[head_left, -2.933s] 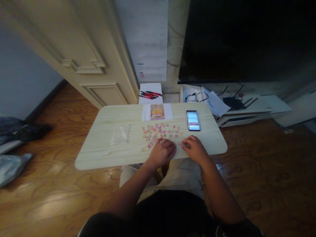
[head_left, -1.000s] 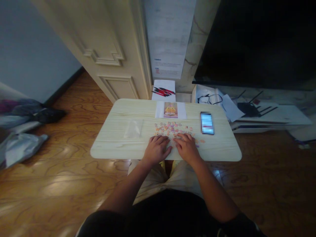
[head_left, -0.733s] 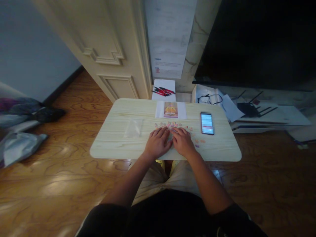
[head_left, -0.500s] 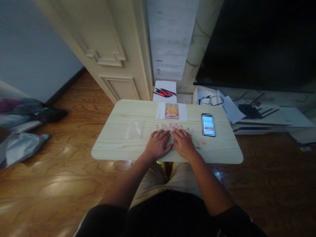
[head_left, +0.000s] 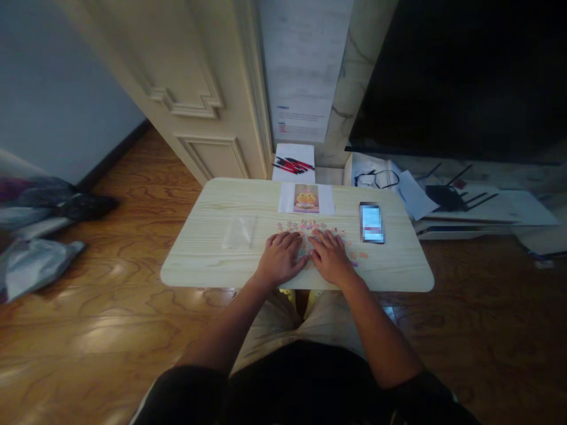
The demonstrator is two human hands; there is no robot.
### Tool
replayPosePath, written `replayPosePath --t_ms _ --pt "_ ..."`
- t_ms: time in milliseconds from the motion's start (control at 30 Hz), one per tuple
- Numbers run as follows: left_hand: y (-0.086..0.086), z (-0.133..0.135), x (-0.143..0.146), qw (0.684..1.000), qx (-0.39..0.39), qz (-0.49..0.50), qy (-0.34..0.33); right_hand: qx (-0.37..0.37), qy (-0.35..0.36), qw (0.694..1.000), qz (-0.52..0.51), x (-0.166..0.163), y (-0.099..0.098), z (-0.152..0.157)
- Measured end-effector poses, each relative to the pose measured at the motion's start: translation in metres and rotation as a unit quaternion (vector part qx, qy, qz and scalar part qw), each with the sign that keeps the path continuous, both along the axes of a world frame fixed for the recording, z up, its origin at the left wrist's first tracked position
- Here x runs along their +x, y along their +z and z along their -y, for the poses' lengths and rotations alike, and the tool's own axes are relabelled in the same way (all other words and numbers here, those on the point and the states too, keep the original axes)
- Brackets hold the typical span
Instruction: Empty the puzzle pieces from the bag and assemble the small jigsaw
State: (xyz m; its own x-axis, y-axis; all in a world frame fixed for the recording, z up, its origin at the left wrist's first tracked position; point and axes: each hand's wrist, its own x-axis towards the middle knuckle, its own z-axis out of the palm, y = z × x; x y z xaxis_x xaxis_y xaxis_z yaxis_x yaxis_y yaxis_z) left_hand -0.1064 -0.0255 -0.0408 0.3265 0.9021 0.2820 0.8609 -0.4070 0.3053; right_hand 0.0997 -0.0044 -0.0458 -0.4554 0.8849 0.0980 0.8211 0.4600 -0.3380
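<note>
Many small jigsaw puzzle pieces (head_left: 310, 225), mostly pink and orange, lie loose on the pale wood-grain table (head_left: 199, 260). My left hand (head_left: 282, 258) rests palm down over their left part, with its fingers stretched forward and its thumb pointing right. Beside it my right hand (head_left: 330, 256) lies flat with spread fingers on the right part of the pieces. Some pieces are hidden under both hands. Behind the pieces lies a white sheet with a printed picture (head_left: 306, 199) of a yellow figure.
A clear plastic bag (head_left: 239, 232) lies on the table's left side. A phone (head_left: 372, 222) with a lit screen is at the right. Beyond the back edge, red and black pens (head_left: 293, 165) lie on a white surface, near a black router (head_left: 445, 198). A door panel stands at the left.
The right hand's fingers have spread a little more over the pieces. The whole view has shifted slightly; the left hand stays in nearly the same place.
</note>
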Motion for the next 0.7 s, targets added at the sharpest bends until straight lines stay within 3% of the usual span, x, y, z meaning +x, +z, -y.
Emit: replayPosePath --t_ms 333,700 --pt "0.0 0.001 -0.002 1.0 0.003 -0.001 -0.006 0.012 -0.012 1.0 0.007 0.001 -0.003 0.002" --pt "-0.002 -0.001 -0.001 1.0 0.016 -0.01 -0.016 0.028 0.01 0.999 0.015 -0.009 0.007 0.001"
